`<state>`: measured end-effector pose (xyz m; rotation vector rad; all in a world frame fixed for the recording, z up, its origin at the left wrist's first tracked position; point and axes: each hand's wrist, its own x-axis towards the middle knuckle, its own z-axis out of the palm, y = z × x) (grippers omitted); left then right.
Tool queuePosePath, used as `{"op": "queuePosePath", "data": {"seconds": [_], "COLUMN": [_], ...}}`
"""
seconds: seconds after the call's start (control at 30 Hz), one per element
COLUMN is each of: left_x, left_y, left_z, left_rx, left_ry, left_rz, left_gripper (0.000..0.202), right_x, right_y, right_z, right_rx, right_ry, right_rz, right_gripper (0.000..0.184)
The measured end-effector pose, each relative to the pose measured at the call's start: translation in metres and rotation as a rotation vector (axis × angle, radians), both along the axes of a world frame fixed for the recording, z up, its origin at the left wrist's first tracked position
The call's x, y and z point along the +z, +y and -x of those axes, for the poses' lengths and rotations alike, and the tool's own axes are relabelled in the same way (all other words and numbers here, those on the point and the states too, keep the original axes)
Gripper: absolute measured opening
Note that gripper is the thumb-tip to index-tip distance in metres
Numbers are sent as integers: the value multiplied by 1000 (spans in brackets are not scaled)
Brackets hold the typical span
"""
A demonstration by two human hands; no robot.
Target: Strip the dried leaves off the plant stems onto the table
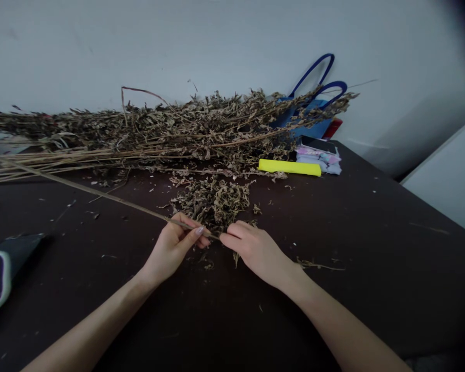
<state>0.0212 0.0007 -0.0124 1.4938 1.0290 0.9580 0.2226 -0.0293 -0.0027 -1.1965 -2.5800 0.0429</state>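
A long thin dried stalk [101,193] runs from the far left edge down to my hands at the table's middle. My left hand [176,245] is closed on the stalk near its end, thumb on top. My right hand [251,248] is closed in a pinch at the stalk's tip, with a few dried leaves hanging under it. Just beyond both hands lies a small heap of stripped dried leaves [213,199]. Behind it, a big bundle of dried leafy stalks [170,129] stretches across the dark table [372,232].
A yellow flat bar [290,167], a folded patterned cloth [321,157] with a dark phone on it and a blue bag [313,111] with handles lie at the back right by the wall. A dark object with a white rim [0,274] sits at the left edge.
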Motion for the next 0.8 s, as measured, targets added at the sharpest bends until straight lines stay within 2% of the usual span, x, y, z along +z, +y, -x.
{"op": "queuePosePath", "data": {"seconds": [0.23, 0.5, 0.8], "left_x": [5, -1, 2], "left_y": [0, 1, -3], "left_z": [0, 2, -2], "left_rx": [-1, 8, -25], "left_ry": [-7, 19, 3], "left_rz": [-25, -7, -8], "left_gripper": [10, 11, 11], "right_x": [0, 0, -2], "right_y": [-1, 0, -1], "right_z": [3, 2, 4], "right_rx": [-4, 15, 0], "right_ry": [16, 35, 27], "right_rz": [4, 46, -10], "right_gripper": [14, 17, 16]}}
